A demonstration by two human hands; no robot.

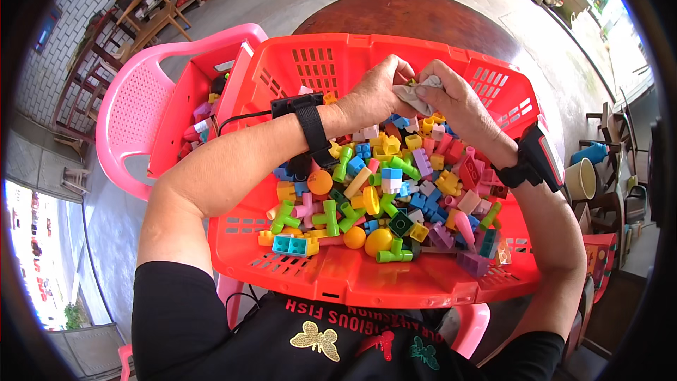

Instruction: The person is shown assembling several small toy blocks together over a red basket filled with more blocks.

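Observation:
Above the far part of a red plastic basket (338, 282), my two hands meet around a crumpled whitish cloth (425, 97). My right hand (457, 95) is closed on the cloth, thumb pressed against it. My left hand (377, 92) is closed in a pinch beside it, the cloth touching its fingers. A bit of something yellow-green shows between the hands, too hidden to name. Below them the basket holds a heap of toy building pieces: green pipe connectors (330, 217), yellow blocks (448, 183), a teal block (290, 245), and orange balls (319, 182).
To the left, a red box (171, 130) with more toy pieces rests on a pink plastic chair (134, 92). Beyond the basket stands a round brown table (423, 17). Wooden furniture and a beige bucket (581, 180) are at the right. A black cable runs from my left wrist strap.

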